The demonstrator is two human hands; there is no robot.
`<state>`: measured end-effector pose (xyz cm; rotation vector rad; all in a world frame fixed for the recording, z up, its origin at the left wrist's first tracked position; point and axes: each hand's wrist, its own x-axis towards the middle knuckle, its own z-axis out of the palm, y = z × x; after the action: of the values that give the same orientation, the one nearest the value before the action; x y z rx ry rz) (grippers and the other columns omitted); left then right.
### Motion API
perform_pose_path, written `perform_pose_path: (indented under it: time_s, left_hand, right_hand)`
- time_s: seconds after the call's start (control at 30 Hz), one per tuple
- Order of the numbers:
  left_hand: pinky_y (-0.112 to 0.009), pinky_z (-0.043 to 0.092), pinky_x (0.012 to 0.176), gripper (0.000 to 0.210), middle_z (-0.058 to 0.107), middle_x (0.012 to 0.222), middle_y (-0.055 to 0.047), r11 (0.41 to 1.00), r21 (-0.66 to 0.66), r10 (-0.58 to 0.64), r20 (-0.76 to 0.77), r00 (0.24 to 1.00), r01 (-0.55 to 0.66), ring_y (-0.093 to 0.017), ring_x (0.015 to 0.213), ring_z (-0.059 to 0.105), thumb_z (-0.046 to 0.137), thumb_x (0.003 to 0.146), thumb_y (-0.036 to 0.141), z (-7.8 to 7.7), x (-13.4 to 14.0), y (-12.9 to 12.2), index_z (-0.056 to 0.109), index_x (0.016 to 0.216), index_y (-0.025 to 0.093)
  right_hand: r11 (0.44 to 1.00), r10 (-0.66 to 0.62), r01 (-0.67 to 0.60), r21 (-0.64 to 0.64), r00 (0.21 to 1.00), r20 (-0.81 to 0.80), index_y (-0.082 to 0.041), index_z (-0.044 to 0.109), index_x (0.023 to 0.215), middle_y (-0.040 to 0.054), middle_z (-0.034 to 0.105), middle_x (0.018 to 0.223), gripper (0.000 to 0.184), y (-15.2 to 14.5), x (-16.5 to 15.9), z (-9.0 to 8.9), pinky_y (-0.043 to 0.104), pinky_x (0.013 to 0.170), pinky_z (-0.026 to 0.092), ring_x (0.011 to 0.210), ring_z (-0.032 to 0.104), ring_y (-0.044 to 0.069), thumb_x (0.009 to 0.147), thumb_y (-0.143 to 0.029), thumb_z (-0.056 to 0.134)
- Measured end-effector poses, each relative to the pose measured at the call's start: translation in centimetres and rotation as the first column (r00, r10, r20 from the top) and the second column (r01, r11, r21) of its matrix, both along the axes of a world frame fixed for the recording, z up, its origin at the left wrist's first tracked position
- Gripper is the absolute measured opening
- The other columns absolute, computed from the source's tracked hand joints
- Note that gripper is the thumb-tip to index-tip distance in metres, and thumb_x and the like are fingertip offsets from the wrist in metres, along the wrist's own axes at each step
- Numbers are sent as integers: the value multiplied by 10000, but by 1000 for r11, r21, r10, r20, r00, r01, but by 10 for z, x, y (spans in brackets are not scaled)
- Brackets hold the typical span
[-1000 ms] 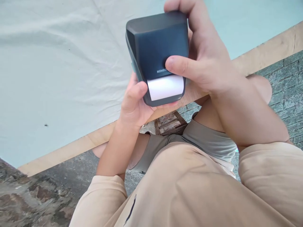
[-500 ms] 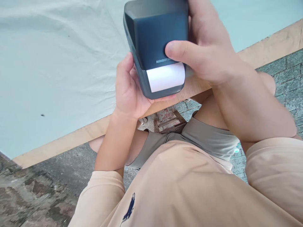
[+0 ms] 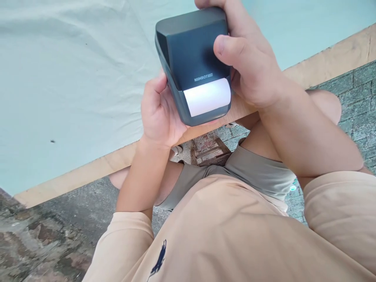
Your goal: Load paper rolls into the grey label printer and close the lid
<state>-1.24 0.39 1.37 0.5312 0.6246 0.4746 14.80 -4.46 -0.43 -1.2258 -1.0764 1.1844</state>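
Observation:
A dark label printer [image 3: 195, 55] marked NIIMBOT is held up over the table's near edge. A white label roll [image 3: 208, 97] shows in the opening at its lower end. My left hand [image 3: 160, 111] supports it from below and the left, thumb along the side, the other fingers mostly hidden beneath. My right hand [image 3: 249, 58] grips its right side, with fingers round the far top corner. The right thumb hovers over or rests on the front face; I cannot tell which.
The table has a pale blue-white wrinkled cover [image 3: 73, 86] and a bare wooden edge strip [image 3: 79, 172]. A small dark speck [image 3: 52, 141] lies on the cover. Under the edge stands a wooden stool [image 3: 211, 152] between my legs. Grey paving [image 3: 361, 98] and rough stone [image 3: 38, 243] lie around.
The printer has come down slightly, nearer to me, and its top end is now in full view. My right thumb has moved up and right, uncovering the printed name.

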Motion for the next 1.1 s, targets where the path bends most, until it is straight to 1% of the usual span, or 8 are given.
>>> perform_pose_path:
  time_s: [0.1,0.2,0.33,0.53,0.67,0.77,0.93,1.1]
  left_hand:
    - [-552,536,1256,676,728,1448,-77,1000,-5,-13,-64,998,13,-331,1473,604,199,1065,548,-4,-2,2,456,1592,213]
    - [-609,603,1156,639,762,1395,-66,999,-6,-34,-115,993,34,-350,1464,608,255,1063,546,-6,-6,5,503,1584,271]
    - [-678,601,1123,598,749,1419,-72,998,-1,-61,-120,991,61,-409,1504,549,351,1051,505,-4,-10,6,546,1563,266]
    - [-712,596,1104,628,693,1500,-83,1000,19,15,-173,985,-12,-438,1473,561,312,1059,551,6,-6,-2,537,1566,257]
    - [-707,627,1045,680,668,1533,-99,1000,2,-12,-196,981,12,-453,1437,595,324,1037,626,3,-7,-1,524,1576,262]
    - [-694,628,1054,670,653,1549,-99,999,-19,-36,-166,985,33,-454,1433,606,374,1023,630,0,-10,2,547,1559,267]
    - [-753,583,1086,602,667,1530,-89,1000,-6,-12,-154,988,11,-447,1459,578,354,1040,521,1,-10,4,541,1556,276]
    - [-711,611,1071,609,659,1540,-72,999,-12,-32,-192,981,30,-433,1491,551,345,1025,575,0,-11,4,574,1507,282]
  right_hand:
    - [989,-40,38,142,999,17,-105,415,1374,100,574,1401,641,0,0,-4,372,1133,524,1226,625,174,915,-498,630]
    - [994,-10,6,109,999,35,-69,368,1423,104,587,1350,709,1,1,-5,371,1116,517,1188,625,162,910,-498,600]
    - [991,9,-12,131,1000,25,-77,365,1407,123,581,1380,716,4,2,-6,338,1136,513,1226,616,156,920,-540,611]
    - [986,16,-20,166,1000,25,-74,381,1392,39,587,1011,695,10,3,-10,355,1222,461,1325,569,187,934,-539,618]
    - [992,70,-72,107,997,20,-49,353,1453,81,600,1160,784,11,5,-10,403,1267,441,1371,533,194,936,-583,602]
    - [992,38,-34,120,999,-29,-52,331,1451,69,602,1115,839,9,5,-11,400,1266,445,1387,528,198,907,-606,648]
    - [990,35,-34,133,999,-1,-127,387,1366,27,591,1034,698,11,2,-9,334,1259,434,1456,496,199,894,-565,657]
    - [992,62,-65,106,998,23,-66,368,1424,65,637,1152,742,12,2,-6,349,1302,401,1449,515,209,889,-514,618]
